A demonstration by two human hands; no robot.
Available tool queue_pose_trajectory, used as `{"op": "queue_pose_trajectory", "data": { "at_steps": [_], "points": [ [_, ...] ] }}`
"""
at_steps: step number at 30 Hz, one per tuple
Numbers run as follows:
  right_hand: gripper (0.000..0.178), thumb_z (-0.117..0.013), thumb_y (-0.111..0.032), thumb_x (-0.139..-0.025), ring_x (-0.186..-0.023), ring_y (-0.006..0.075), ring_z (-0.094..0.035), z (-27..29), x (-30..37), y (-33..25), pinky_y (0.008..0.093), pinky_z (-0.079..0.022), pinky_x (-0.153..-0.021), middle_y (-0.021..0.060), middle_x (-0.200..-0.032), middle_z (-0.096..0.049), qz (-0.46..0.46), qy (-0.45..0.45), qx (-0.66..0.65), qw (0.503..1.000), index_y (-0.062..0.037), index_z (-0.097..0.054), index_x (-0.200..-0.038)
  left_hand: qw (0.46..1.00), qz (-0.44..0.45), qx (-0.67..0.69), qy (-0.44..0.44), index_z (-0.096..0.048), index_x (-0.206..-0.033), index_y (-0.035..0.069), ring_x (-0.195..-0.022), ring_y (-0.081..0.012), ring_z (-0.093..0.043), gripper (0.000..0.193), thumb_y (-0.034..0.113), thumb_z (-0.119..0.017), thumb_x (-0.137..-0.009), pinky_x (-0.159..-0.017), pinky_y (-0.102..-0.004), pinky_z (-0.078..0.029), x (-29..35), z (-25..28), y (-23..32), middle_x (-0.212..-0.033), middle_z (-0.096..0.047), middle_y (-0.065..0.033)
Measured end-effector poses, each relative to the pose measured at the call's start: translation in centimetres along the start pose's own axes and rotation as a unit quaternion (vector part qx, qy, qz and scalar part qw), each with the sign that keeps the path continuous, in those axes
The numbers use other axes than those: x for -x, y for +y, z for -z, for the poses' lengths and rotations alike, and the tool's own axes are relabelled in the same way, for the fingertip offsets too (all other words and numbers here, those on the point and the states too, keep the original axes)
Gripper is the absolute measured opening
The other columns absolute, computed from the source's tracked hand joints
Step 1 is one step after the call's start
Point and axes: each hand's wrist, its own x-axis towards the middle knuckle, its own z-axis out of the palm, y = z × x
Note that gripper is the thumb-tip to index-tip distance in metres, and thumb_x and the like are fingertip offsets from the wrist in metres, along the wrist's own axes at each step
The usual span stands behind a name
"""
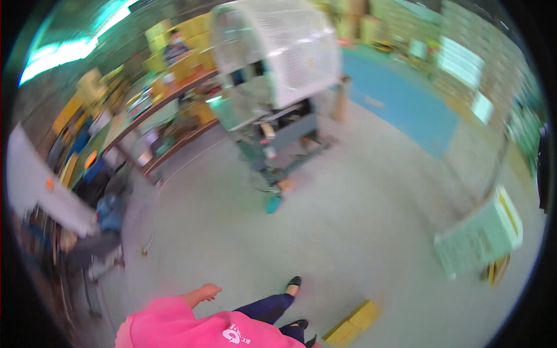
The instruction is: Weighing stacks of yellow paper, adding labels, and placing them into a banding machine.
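Observation:
My left hand (209, 292) hangs in front of my pink shirt (191, 325), above the grey floor. Its fingers look loosely apart, and nothing shows in it. Of my right hand (317, 345) only a sliver appears at the lower edge, beside a small dark shape I cannot make out; its fingers are hidden. A yellow-brown box (354, 325) lies on the floor near that hand. Below me are my dark trousers (267, 308) and black shoes (295, 282).
Ahead stands a machine with a white perforated drum-shaped guard (301, 52). A long workbench (168, 95) with boxes and clutter runs left of it, with a person (176, 49) behind. A pale green carton (481, 238) stands at right. Blue floor (400, 98) lies beyond; a chair (96, 249) is at left.

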Motion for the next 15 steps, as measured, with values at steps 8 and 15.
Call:
{"op": "queue_pose_trajectory", "data": {
  "at_steps": [8, 15],
  "points": [
    [0.039, -0.056, -0.04, -0.09, -0.096, 0.0392, -0.066, 6.7, -19.7, -26.0, 0.0492, -0.052, -0.08, 0.0207, -0.1, -0.07, 0.135, -0.11, 0.324, 0.93, -0.0044, -0.069, -0.097, 0.98, 0.073, 0.186, -0.005, -0.063, -0.092, -0.003, -0.074, -0.0263, -0.068, 0.05, 0.046, -0.053, -0.092, -0.059, -0.0407, -0.056, 0.7, 6.5, -18.1, -0.084, -0.065, -0.0153],
    [0.04, -0.055, -0.041, -0.091, -0.102, 0.0401, -0.065, -4.1, -37.1, -42.1, 0.0499, -0.051, -0.085, 0.0195, -0.107, -0.069, 0.19, -0.173, 0.466, 0.847, -0.0049, -0.067, -0.104, 0.99, -0.081, 0.109, 0.027, -0.062, -0.096, 0.002, -0.068, -0.0217, -0.065, 0.036, 0.037, -0.057, -0.091, -0.055, -0.0368, -0.052, -6.7, 21.1, -21.1, -0.077, -0.065, -0.0091]
  ]
}}
